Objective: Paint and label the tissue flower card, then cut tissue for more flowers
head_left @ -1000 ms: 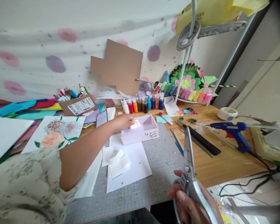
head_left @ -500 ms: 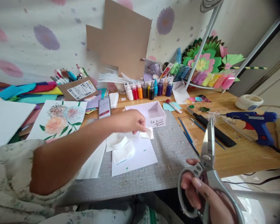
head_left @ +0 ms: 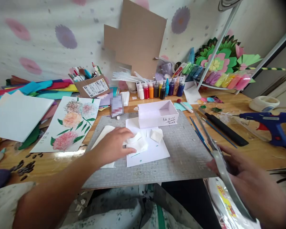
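My left hand is over the mat with thumb and fingers apart. Its fingertips reach the edge of a small pile of thin white paper pieces, which lies on a white sheet. Another little stack of white paper squares rests just to the right, in front of a white box with handwriting on its side. In my right hand is a pair of large silver scissors, blades pointing up and away, slightly blurred.
A grey cutting mat lies under the papers. Paint bottles stand behind the box. On the right are thin brushes, a black tool and a blue glue gun. A flower painting and a phone are left.
My left hand has moved left, from the small stack of squares to the paper pile, its fingers now spread. The scissors have tilted. The view has shifted left.
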`<state>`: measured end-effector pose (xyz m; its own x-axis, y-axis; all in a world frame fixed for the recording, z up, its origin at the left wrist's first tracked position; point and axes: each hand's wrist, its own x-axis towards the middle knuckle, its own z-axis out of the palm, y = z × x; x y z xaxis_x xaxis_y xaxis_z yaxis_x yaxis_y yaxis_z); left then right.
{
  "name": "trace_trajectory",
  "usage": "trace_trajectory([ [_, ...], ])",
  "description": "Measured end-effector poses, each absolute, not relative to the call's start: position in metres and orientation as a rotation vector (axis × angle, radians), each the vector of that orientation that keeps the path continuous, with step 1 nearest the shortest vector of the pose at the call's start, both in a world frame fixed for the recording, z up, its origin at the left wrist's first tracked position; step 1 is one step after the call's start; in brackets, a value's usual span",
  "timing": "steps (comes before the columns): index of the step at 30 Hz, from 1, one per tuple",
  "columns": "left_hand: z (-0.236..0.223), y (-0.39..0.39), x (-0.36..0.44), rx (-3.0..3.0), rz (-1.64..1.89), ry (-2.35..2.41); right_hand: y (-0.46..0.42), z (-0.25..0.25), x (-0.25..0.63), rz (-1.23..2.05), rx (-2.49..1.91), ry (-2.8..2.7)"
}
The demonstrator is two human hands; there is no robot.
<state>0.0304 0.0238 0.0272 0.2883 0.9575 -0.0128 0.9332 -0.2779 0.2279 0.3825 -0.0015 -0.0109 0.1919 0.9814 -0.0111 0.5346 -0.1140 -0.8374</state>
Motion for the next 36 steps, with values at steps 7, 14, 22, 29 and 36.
trace_trajectory([
  [7,-0.009,0.001,0.038,2.582,0.209,1.609,0.021,-0.009,0.389,0.309,-2.297,-1.948],
  [14,0.004,0.006,0.020,2.504,0.414,1.597,0.015,-0.003,0.371,-0.140,-1.904,-2.192],
  [22,0.015,0.054,-0.010,2.375,0.126,1.927,0.056,0.004,0.214,0.294,-0.979,-2.558],
  [29,-0.003,0.063,-0.014,2.304,0.196,1.893,0.071,-0.007,0.192,0.163,-1.218,-2.726],
  [36,0.010,0.054,-0.006,2.313,0.555,1.910,0.073,-0.012,0.189,0.233,-1.297,-2.684],
])
